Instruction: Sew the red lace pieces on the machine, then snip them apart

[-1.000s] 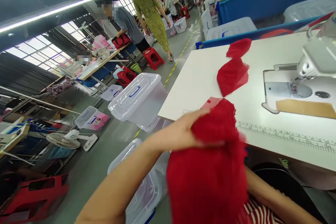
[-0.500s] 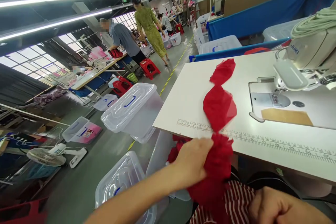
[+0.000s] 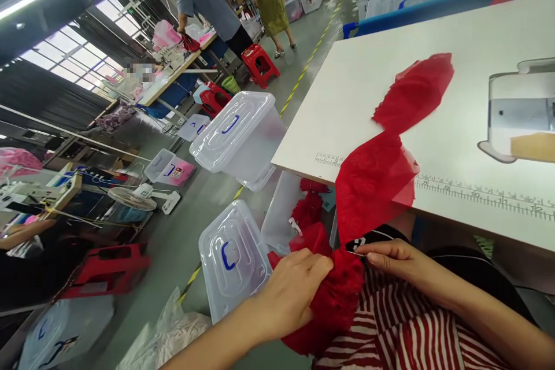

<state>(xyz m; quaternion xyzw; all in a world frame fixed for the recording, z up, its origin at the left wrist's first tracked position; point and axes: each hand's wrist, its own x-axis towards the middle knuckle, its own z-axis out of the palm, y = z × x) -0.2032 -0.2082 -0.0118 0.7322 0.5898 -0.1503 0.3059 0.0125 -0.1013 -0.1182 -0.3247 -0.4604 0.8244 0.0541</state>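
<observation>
My left hand [image 3: 297, 286] is closed on a gathered bunch of sheer red fabric [image 3: 342, 289] above my lap. From that bunch a string of red fabric pieces [image 3: 375, 182] runs up over the table's front edge. Its far piece [image 3: 416, 92] lies flat on the white tabletop. Just right of the bunch, my right hand [image 3: 390, 260] pinches a thin metal tool [image 3: 358, 253]. The tool's tip is at the narrow join between two pieces; its kind is hidden by my fingers.
The white sewing table [image 3: 347, 81] has a printed ruler along its front. Below its left corner, an open plastic bin [image 3: 280, 208] holds more red fabric. Lidded clear boxes [image 3: 236, 139] stand on the floor to the left. Two people stand farther back near red stools [image 3: 260, 63].
My right hand has come from my lap to the fabric, and a thin metal tool now shows in it. The red string has slid toward me over the edge. The view has tilted down.
</observation>
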